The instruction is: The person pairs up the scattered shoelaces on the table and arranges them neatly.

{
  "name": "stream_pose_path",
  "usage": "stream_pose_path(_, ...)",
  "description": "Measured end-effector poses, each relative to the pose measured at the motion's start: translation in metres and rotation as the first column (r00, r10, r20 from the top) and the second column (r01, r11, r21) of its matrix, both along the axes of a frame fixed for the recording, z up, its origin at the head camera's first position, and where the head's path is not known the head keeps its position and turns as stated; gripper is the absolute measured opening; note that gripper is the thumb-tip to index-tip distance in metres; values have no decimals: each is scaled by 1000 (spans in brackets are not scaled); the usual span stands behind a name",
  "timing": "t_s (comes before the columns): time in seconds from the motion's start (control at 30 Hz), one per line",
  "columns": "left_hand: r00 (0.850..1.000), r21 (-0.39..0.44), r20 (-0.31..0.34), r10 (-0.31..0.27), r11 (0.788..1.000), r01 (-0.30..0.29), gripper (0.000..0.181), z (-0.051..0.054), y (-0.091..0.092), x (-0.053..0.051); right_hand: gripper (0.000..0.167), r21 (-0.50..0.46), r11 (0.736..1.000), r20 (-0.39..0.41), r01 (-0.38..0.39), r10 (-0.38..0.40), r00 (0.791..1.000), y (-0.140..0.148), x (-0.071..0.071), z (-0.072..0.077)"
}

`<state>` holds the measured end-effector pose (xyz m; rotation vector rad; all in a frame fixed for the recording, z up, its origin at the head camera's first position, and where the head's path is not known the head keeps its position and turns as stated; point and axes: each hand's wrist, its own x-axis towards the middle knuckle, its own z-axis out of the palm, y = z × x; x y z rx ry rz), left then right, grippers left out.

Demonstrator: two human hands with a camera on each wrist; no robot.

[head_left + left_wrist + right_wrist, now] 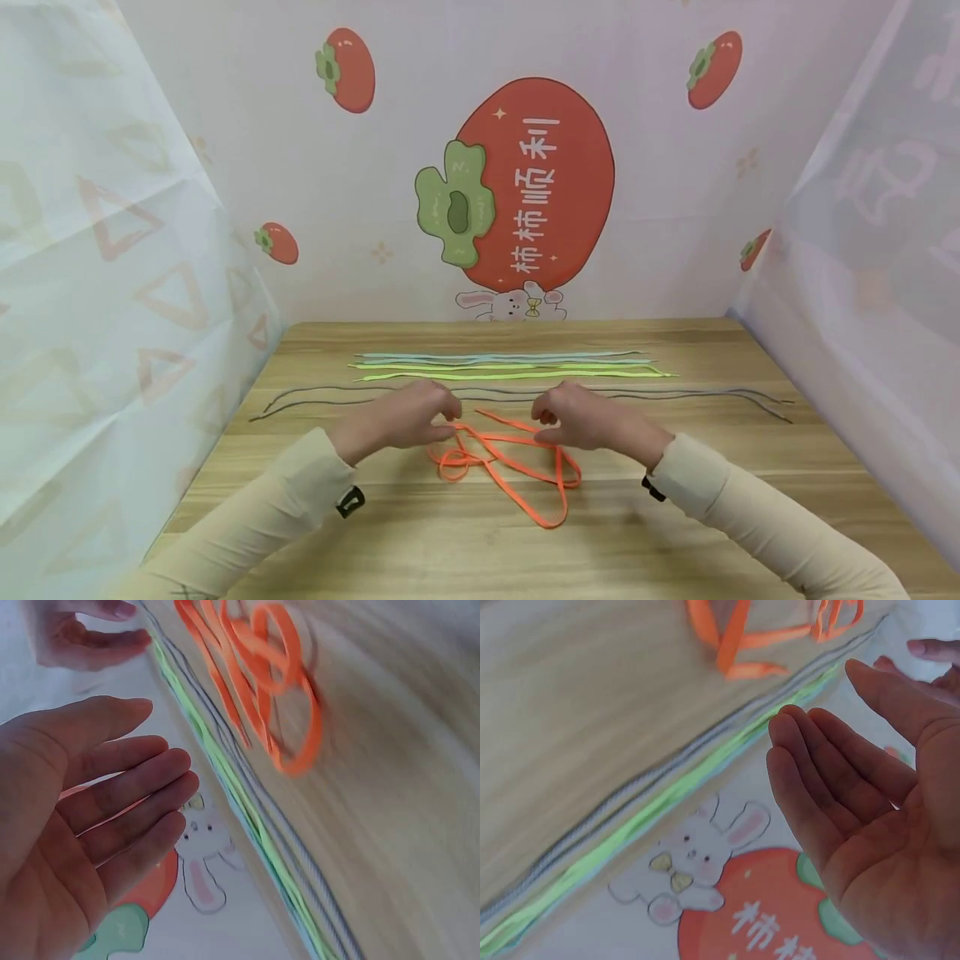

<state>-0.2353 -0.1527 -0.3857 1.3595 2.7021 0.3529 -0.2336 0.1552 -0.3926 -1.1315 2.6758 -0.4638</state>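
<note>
A long orange shoelace (525, 469) lies loosely looped on the wooden table in the head view. My left hand (405, 415) hovers by its left side, and my right hand (596, 421) is over its right side. Both are palm inward, with fingers relaxed and slightly bent. Nothing shows in the palm of the left hand (112, 802) in the left wrist view. The right hand (870, 787) likewise holds nothing in the right wrist view, where part of the orange lace (733, 641) lies on the wood beyond the fingers.
Behind the orange lace, two grey laces (495, 389) stretch across the table (420, 558). Farther back lie yellow-green laces (510, 367) and light blue laces (487, 357), roughly parallel. A printed cloth (660, 208) hangs behind, with more cloth at both sides.
</note>
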Motion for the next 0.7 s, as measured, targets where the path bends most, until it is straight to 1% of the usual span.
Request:
stream_pose_path(0.13,998,43,7,-60,997,60,15,-14,18,3,16,-18,999,31,-37,38,999,-12,8,-12)
stream_pose_path(0.2,997,59,17,-78,995,76,15,-21,25,4,11,-36,998,41,-49,51,998,-18,10,-19)
stream_pose_path(0.27,996,71,34,-82,994,79,15,-26,30,5,7,-56,997,38,-58,60,997,-23,13,-27)
stream_pose_path(0.33,995,91,56,-79,993,74,14,-30,34,7,9,-78,995,31,-67,70,997,-28,15,-33)
stream_pose_path(0.53,993,158,115,-33,987,15,17,-34,40,8,20,-106,993,-22,-56,54,998,-41,17,-46)
stream_pose_path(0.7,992,167,126,-22,986,1,16,-38,41,5,21,-111,992,-57,-54,48,997,-47,17,-52)
